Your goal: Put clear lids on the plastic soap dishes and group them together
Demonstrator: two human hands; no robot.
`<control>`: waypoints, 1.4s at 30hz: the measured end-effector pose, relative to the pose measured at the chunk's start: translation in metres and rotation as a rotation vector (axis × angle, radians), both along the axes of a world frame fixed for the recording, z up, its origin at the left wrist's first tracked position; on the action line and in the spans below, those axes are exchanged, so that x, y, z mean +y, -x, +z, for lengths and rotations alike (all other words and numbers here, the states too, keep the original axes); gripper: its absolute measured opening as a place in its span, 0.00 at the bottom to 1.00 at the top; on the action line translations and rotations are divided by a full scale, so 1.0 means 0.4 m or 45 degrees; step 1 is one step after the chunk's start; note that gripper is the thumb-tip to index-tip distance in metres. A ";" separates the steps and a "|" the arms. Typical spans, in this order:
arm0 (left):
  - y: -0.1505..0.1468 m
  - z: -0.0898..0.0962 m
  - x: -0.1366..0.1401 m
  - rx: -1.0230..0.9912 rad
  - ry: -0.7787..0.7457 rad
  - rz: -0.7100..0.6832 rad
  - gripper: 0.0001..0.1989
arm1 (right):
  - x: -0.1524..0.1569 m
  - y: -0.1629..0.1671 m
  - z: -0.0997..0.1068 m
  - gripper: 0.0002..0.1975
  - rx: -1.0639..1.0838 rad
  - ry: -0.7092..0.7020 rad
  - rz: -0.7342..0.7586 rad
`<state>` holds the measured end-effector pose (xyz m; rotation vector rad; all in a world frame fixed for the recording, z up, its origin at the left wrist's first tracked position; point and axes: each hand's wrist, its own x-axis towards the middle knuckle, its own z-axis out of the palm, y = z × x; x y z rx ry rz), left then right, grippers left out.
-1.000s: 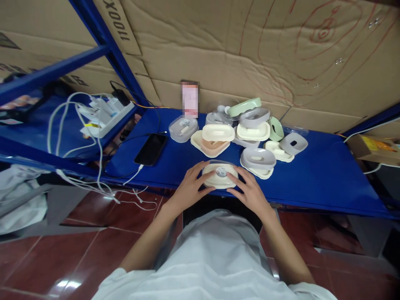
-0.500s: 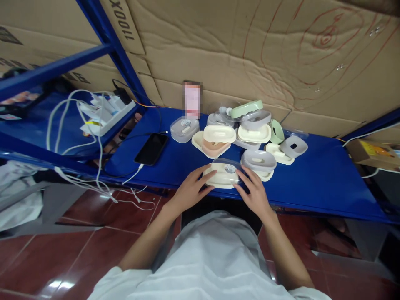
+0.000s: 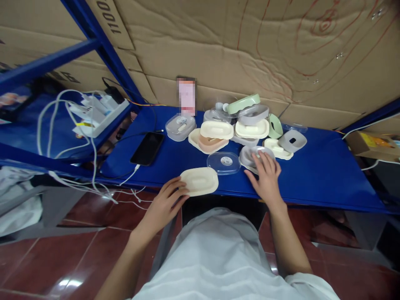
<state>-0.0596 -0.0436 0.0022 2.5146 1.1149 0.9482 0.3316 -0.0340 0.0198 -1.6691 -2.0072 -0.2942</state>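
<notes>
My left hand (image 3: pixel 171 196) pinches the left end of a cream oval tray (image 3: pixel 200 182) at the table's front edge, thumb on the near side and fingers on top. To the right, my right hand (image 3: pixel 265 175) reaches over a grey oval dish (image 3: pixel 246 155), fingertips at its inside and thumb apart; whether it grips the dish I cannot tell, and part of the dish is covered. A clear plastic lid (image 3: pixel 215 165) with a round sticker lies between the hands. Behind are a stacked cream tray (image 3: pixel 216 130) and a peach tray (image 3: pixel 212 143).
A lidded grey box (image 3: pixel 179 129), a green holder (image 3: pixel 245 104) and a grey holder (image 3: pixel 293 141) lie around the pile. At left are a black phone (image 3: pixel 147 148) with a cable and a white power strip (image 3: pixel 108 118). Cardboard (image 3: pixel 203 41) walls the back.
The clear lid has come apart from the cream tray and lies on the table. My left hand has drawn the tray left; my right hand has moved right onto the grey dish.
</notes>
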 end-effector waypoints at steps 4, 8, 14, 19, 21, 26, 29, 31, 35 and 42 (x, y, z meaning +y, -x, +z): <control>-0.064 -0.003 0.014 -0.046 0.000 -0.090 0.09 | -0.009 -0.066 0.020 0.13 0.042 -0.078 0.023; -0.128 0.006 0.042 -0.049 0.000 -0.188 0.08 | -0.033 -0.049 0.033 0.12 0.107 -0.135 0.128; -0.122 0.009 0.041 -0.088 0.048 -0.174 0.09 | -0.016 -0.058 0.009 0.16 0.108 -0.029 0.042; -0.100 0.002 0.025 -0.095 0.027 -0.118 0.10 | -0.004 -0.057 0.027 0.11 0.216 -0.160 0.102; -0.101 0.001 0.019 -0.102 0.028 -0.107 0.11 | -0.018 -0.028 0.046 0.12 0.237 -0.211 0.170; -0.103 -0.003 0.006 -0.132 0.149 0.008 0.26 | -0.090 0.099 0.067 0.18 0.182 -0.079 0.492; -0.101 -0.003 0.005 -0.147 0.196 0.033 0.34 | -0.127 0.175 0.061 0.17 0.058 0.002 0.620; -0.099 -0.002 0.006 -0.149 0.216 0.014 0.36 | -0.137 0.207 0.054 0.15 -0.011 -0.003 0.669; -0.097 -0.003 0.008 -0.149 0.249 -0.020 0.38 | -0.119 0.231 0.039 0.14 -0.092 0.017 0.704; -0.100 -0.002 0.020 -0.100 0.104 -0.035 0.32 | -0.051 0.247 0.040 0.16 -0.120 0.162 0.777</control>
